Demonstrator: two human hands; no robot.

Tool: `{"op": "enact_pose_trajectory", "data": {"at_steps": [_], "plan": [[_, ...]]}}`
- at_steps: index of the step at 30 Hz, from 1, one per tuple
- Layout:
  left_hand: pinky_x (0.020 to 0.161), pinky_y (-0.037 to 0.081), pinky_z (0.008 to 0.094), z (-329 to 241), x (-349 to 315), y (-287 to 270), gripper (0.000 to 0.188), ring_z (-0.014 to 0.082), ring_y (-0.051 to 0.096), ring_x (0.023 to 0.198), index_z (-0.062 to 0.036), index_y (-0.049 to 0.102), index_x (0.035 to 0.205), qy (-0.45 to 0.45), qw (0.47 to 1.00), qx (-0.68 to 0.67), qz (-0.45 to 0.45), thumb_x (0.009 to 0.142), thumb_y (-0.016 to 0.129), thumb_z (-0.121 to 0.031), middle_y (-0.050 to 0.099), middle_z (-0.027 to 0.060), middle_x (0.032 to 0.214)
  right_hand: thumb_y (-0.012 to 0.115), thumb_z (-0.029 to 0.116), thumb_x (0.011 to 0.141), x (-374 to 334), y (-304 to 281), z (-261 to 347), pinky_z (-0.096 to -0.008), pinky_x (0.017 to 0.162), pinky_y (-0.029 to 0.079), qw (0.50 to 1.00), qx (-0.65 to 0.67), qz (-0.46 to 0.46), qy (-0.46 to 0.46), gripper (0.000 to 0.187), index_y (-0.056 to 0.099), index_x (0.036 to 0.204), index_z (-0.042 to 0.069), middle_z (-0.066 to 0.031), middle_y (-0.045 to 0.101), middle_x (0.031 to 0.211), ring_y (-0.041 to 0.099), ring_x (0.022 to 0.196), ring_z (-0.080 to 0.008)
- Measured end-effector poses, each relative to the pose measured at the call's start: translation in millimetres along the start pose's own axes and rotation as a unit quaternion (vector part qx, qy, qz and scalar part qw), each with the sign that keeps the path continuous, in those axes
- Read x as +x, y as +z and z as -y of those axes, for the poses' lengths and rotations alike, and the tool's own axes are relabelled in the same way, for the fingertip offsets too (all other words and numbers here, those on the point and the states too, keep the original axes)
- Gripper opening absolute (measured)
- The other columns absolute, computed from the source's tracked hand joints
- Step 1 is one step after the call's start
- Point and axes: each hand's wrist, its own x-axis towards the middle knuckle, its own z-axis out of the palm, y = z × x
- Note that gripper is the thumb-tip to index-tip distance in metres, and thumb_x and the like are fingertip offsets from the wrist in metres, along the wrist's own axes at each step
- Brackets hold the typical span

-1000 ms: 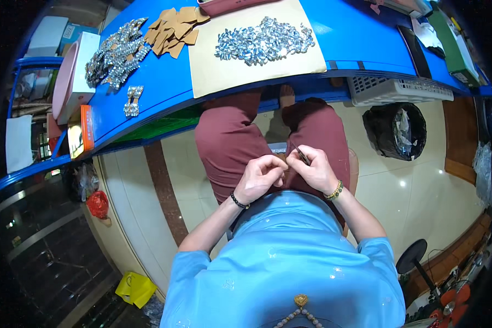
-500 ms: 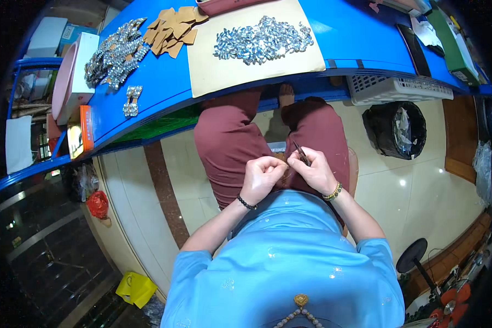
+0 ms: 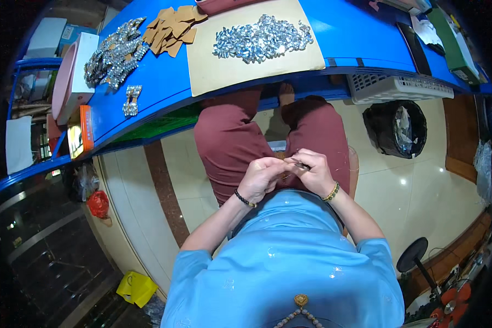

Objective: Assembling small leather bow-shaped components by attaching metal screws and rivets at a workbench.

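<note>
Both hands meet over my lap, close to the front of my blue shirt. My left hand [image 3: 261, 178] is closed in a pinch, its fingertips against those of the other hand; what it pinches is too small to make out. In my right hand [image 3: 315, 170] a small dark, slender tool [image 3: 300, 165] is gripped, lying across the fingers. A small brown piece [image 3: 280, 155] shows just beyond the fingertips, partly hidden by them.
On the blue table [image 3: 361, 38] ahead, a beige board [image 3: 213, 76] bears a heap of shiny silver stones [image 3: 262, 41]. Left of it lie brown pieces [image 3: 172, 27], a silver beaded pile [image 3: 115, 54] and a separate sparkling piece [image 3: 132, 100]. A black bin [image 3: 377, 128] stands right.
My hands have come together, fingertips now touching. The dark tool has tipped from pointing up and away to lying flatter across my right fingers.
</note>
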Motion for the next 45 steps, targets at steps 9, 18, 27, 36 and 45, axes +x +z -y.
{"op": "enact_pose_trajectory", "data": {"at_steps": [9, 18, 27, 36, 45], "plan": [[0.049, 0.038, 0.0177, -2, -15, 3, 0.012, 0.0052, 0.050, 0.056, 0.0010, 0.062, 0.084, 0.111, 0.982, 0.150, -0.039, 0.085, 0.057, -0.010, 0.058, -0.0003, 0.068, 0.063, 0.006, 0.076, -2, -15, 8, -0.0261, 0.051, 0.036, 0.999, -0.043, -0.006, -0.010, 0.010, 0.056, 0.076, -0.001, -0.0070, 0.052, 0.066, 0.047, 0.056, -0.0143], [0.055, 0.043, 0.0210, -11, -12, -1, 0.014, 0.0043, 0.052, 0.062, 0.0014, 0.060, 0.095, 0.275, 0.876, 0.391, -0.064, 0.083, 0.057, -0.006, 0.059, 0.0005, 0.070, 0.060, 0.004, 0.078, -3, -13, 9, -0.0266, 0.051, 0.035, 0.998, -0.030, -0.031, 0.051, 0.009, 0.053, 0.075, -0.001, -0.0074, 0.049, 0.065, 0.044, 0.056, -0.0130], [0.051, 0.039, 0.0183, -10, -9, 13, 0.009, 0.0015, 0.048, 0.059, 0.0007, 0.060, 0.089, 0.198, 0.951, 0.226, -0.071, 0.083, 0.058, -0.006, 0.055, -0.0015, 0.063, 0.058, 0.008, 0.082, 6, -2, 23, -0.0279, 0.055, 0.040, 0.998, -0.023, -0.050, 0.033, 0.009, 0.057, 0.078, 0.000, -0.0091, 0.052, 0.067, 0.050, 0.059, -0.0175], [0.039, 0.029, 0.0173, -14, -9, 0, 0.010, 0.0005, 0.038, 0.044, -0.0022, 0.058, 0.080, 0.148, 0.982, 0.090, -0.079, 0.085, 0.056, -0.011, 0.050, -0.0041, 0.058, 0.055, 0.024, 0.086, -1, -9, 21, -0.0357, 0.060, 0.045, 0.995, -0.054, 0.013, 0.082, 0.025, 0.061, 0.080, 0.001, -0.0171, 0.059, 0.073, 0.060, 0.067, -0.0301], [0.037, 0.028, 0.0170, -8, -7, 2, 0.009, 0.0004, 0.037, 0.042, -0.0028, 0.058, 0.082, 0.154, 0.983, 0.063, -0.082, 0.085, 0.056, -0.010, 0.048, -0.0054, 0.056, 0.059, 0.025, 0.084, 3, 0, 21, -0.0353, 0.055, 0.045, 0.995, -0.054, -0.001, 0.084, 0.025, 0.063, 0.077, 0.001, -0.0160, 0.060, 0.069, 0.060, 0.061, -0.0283]]}}
